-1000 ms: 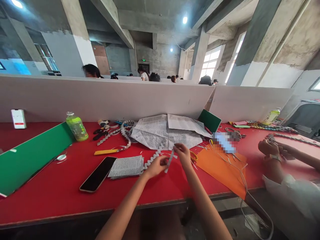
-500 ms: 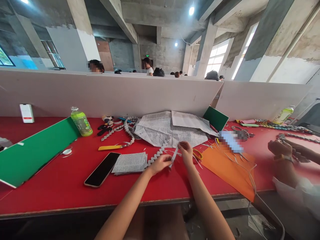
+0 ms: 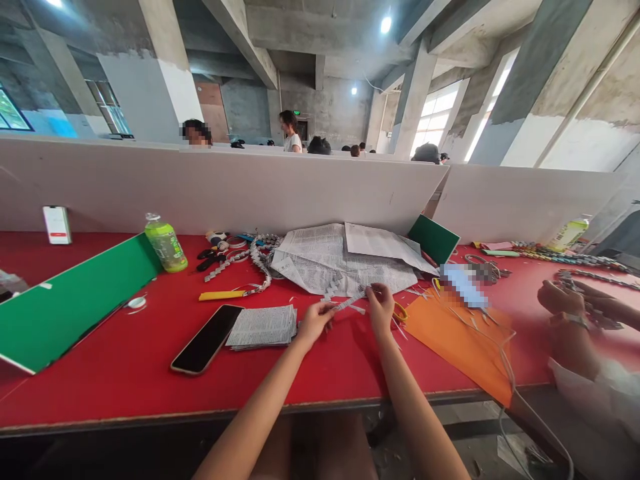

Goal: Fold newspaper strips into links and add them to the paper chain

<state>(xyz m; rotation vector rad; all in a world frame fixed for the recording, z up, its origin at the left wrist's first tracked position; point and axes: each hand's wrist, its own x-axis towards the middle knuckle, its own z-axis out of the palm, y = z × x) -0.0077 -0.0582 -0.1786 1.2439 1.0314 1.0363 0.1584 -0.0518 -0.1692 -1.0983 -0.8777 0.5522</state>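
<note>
A narrow strip of printed paper (image 3: 350,301) stretches between my two hands above the red table (image 3: 145,373). My left hand (image 3: 316,323) pinches its near left end, and my right hand (image 3: 381,305) grips the far right end. Behind my left hand lies a folded-paper zigzag chain (image 3: 332,287), partly hidden by the hand. To the left sits a stack of cut newspaper pieces (image 3: 263,327). Crumpled newspaper sheets (image 3: 315,257) spread out behind both hands. Yellow-handled scissors (image 3: 400,312) show partly beside my right wrist.
A black phone (image 3: 206,339) lies left of the stack. Green boards (image 3: 85,300), a green-labelled bottle (image 3: 166,245) and a yellow-handled cutter (image 3: 223,295) stand or lie farther left. Orange paper (image 3: 457,333) with a cable is at right. Another person's hands (image 3: 563,300) work at far right.
The paper strip has gone from steeply slanted to nearly level between my hands. My right hand has shifted slightly right, and my left hand has risen a little.
</note>
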